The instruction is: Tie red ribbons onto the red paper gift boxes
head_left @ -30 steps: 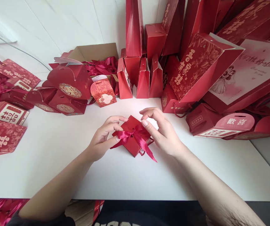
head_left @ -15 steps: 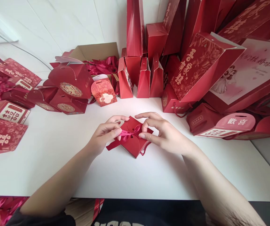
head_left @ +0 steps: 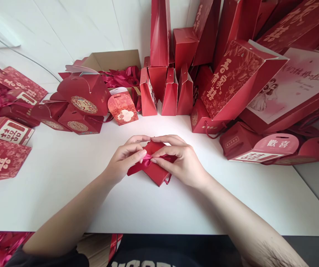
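A small red gift box [head_left: 157,174] lies turned cornerwise on the white table, with a twisted cord at its right side. A crimson satin ribbon [head_left: 136,167] is tied in a bow across its top. My left hand [head_left: 126,157] pinches the bow's left loop between thumb and fingers. Over the right part of the box, my right hand [head_left: 181,157] pinches the ribbon by the knot with thumb and index finger. Its other fingers reach to the box's far corner. Most of the knot and the right loop are hidden behind the right hand.
Red gift boxes [head_left: 87,96] and a carton [head_left: 115,57] of ribbon stand at the back left. Tall red boxes [head_left: 231,78] crowd the back right. More boxes [head_left: 6,159] lie along the left side. The white table [head_left: 159,211] ends just before my body.
My right hand has moved left along the bow, from the right loop to the knot. The box has shifted very slightly left. My left hand keeps its pinch.
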Motion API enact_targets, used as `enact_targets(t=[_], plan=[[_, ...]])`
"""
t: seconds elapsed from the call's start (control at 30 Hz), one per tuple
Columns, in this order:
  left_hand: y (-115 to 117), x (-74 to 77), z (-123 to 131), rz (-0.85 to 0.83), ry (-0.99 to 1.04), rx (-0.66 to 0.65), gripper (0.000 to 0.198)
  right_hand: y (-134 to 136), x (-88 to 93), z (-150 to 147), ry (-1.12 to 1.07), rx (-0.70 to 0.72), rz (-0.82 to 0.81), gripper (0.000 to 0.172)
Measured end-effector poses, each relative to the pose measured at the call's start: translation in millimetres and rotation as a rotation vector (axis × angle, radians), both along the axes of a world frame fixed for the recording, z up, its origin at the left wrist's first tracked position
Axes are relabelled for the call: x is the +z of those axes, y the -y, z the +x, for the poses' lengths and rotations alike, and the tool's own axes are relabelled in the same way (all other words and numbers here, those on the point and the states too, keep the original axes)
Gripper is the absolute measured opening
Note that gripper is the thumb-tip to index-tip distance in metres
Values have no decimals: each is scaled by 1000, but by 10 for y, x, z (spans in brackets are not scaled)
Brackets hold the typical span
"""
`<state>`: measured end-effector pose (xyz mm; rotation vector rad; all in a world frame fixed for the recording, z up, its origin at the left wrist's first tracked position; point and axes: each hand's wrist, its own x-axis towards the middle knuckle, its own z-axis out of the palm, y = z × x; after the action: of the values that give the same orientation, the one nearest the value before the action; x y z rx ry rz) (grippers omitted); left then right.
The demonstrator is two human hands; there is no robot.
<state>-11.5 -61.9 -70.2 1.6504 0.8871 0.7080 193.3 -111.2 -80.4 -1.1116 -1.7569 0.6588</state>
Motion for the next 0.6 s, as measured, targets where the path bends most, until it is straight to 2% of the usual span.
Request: enact_targets(t=[0.1, 0.33, 0.47, 0.6], plan=[[-12, 0, 8, -78, 39, 10, 38, -33, -11, 13, -27, 14, 0, 3], [0, 10, 117, -489, 226, 71, 39, -72, -31, 23, -71, 86, -8, 4], [-10, -5, 121, -475, 245, 92, 39, -60, -29, 58, -90, 96, -36, 4], [-44, -20, 38, -438, 251, 63, 35, -28, 41, 202, -89, 76, -75, 19]])
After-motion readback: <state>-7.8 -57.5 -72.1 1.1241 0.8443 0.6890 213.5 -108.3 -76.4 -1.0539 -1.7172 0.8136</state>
